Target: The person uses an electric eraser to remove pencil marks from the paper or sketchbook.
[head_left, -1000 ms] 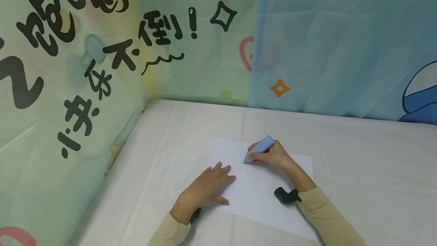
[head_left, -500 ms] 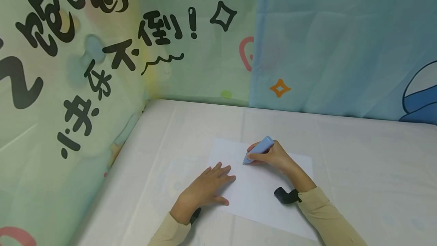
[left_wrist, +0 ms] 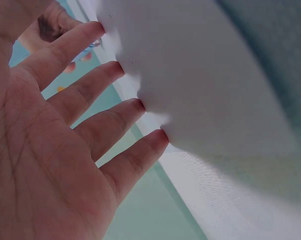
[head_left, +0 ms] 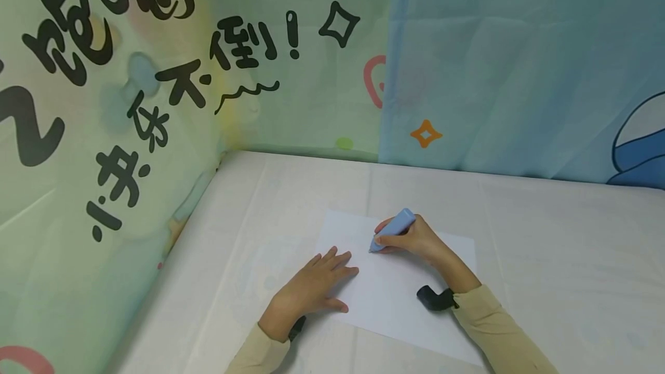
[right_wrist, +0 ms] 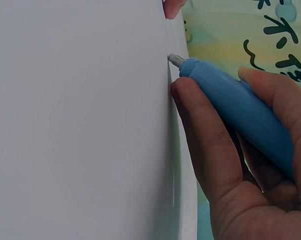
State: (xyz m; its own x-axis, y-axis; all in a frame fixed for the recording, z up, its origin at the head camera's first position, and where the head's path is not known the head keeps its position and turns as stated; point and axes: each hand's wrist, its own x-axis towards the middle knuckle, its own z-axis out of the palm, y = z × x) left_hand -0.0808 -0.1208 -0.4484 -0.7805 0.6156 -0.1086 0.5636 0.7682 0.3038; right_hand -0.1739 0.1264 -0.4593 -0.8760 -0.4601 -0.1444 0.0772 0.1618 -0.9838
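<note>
While the left hand (head_left: 312,284) rests its fingertips (left_wrist: 159,137) on the white paper (head_left: 384,299), grip spread wide apart, look at the right hand (head_left: 422,239): grip clamped round a blue pen (head_left: 397,222), tilted, tip (right_wrist: 176,60) down at the paper's far half! And that paper lies on the white worktop (head_left: 550,235).

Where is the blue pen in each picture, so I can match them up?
Head: the blue pen is right of and below the middle, over the paper.
Left wrist: a bit of the pen peeks out at upper left.
Right wrist: the pen is big, right of the middle.
Shared landmark: the right grip holding it.
</note>
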